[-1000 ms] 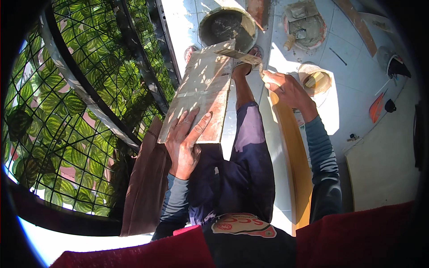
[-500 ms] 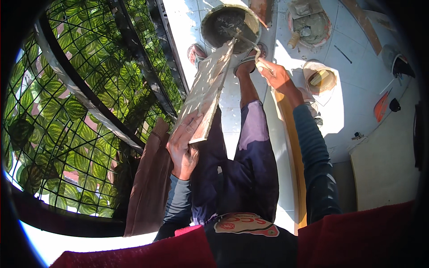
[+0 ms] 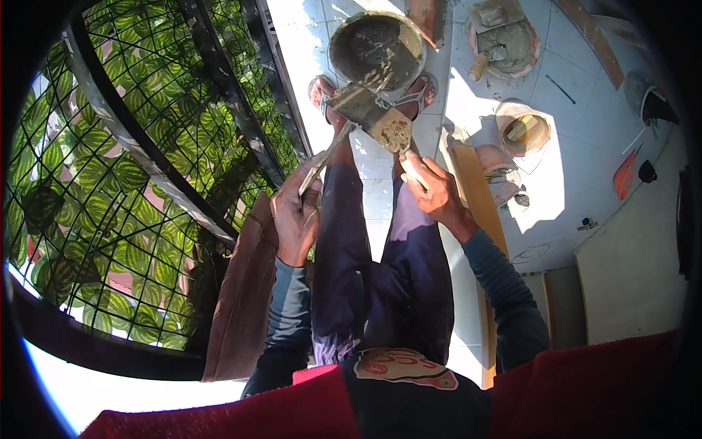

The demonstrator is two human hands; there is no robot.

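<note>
My left hand (image 3: 295,219) grips a thin, pale board (image 3: 322,167), tilted so that mostly its narrow edge shows. In my right hand (image 3: 436,192) is the handle of a trowel (image 3: 368,115). The trowel's flat, rectangular blade reaches up and left to the board's far end; whether they touch I cannot tell. A clump of wet mortar (image 3: 395,134) sits on the blade close to the handle. Just beyond the blade, between my sandalled feet, stands a round bucket (image 3: 333,55) with grey mortar inside.
A black mesh fence (image 3: 135,157) over green leaves runs along my left. To the right lie a second mortar tub (image 3: 528,64) with a wooden-handled tool (image 3: 479,67), an open pale container (image 3: 534,140) and an orange object (image 3: 624,175). A yellowish wooden edge (image 3: 479,201) runs beside my right leg.
The board has turned from showing its broad face to nearly edge-on. My right hand has drawn back toward me, bringing the trowel from over the bucket to the board's far end.
</note>
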